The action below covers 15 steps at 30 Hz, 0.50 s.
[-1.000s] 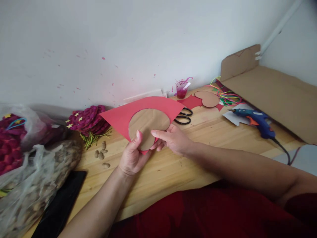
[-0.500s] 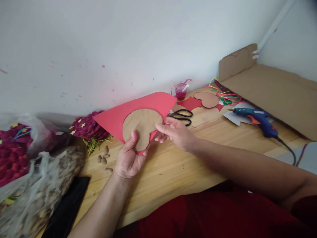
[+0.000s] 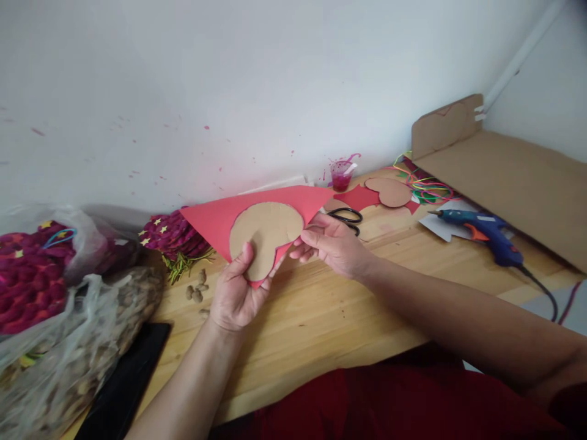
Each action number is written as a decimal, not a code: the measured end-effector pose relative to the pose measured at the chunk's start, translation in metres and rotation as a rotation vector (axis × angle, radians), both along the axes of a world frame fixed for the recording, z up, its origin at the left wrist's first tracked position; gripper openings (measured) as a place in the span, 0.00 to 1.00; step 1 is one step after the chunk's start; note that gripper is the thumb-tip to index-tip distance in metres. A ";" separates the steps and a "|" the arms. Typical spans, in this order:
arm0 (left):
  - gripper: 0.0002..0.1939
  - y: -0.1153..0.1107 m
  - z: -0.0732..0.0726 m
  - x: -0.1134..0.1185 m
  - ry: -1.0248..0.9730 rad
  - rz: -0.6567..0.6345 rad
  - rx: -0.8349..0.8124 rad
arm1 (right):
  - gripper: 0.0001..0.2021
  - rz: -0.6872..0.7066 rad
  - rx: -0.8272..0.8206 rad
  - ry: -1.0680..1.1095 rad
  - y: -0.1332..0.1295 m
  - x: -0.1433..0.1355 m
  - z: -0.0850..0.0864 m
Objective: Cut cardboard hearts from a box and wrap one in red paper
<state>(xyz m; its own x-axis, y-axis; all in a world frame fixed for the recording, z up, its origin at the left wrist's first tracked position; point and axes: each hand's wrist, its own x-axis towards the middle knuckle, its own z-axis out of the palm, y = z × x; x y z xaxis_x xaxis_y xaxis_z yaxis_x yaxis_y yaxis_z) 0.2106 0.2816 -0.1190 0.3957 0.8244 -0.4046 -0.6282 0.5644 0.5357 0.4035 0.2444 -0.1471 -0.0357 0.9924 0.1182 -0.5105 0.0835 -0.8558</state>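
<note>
A brown cardboard heart lies against a sheet of red paper, both held above the wooden table. My left hand grips the two at the lower left, its thumb on the cardboard and its fingers behind the paper. At the right edge of the heart, my right hand pinches the rim of the cardboard and paper between thumb and fingers. Black-handled scissors lie just behind my right hand, their blades hidden.
A blue glue gun, a second cardboard heart, red scraps, tangled cords and a cup of purple paint sit behind right. Bagged peanuts, a black tray-like object and purple decorated pieces are left.
The red paper's upper edge has dropped and folded back slightly. Both hands keep their hold on the heart and paper. The camera view has shifted a little.
</note>
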 end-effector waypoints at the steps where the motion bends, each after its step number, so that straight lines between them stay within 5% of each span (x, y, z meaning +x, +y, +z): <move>1: 0.24 0.000 0.000 0.000 0.008 -0.010 -0.002 | 0.19 -0.004 -0.007 0.003 0.000 0.000 0.000; 6: 0.23 -0.002 0.002 0.001 0.048 0.002 0.005 | 0.19 -0.056 -0.037 -0.035 0.001 -0.001 -0.001; 12: 0.25 -0.003 0.004 0.007 0.022 0.064 0.029 | 0.27 -0.383 0.042 -0.187 0.003 0.000 0.001; 15: 0.27 -0.002 0.002 0.007 0.014 0.064 0.045 | 0.34 -0.423 0.113 -0.231 0.002 0.001 0.001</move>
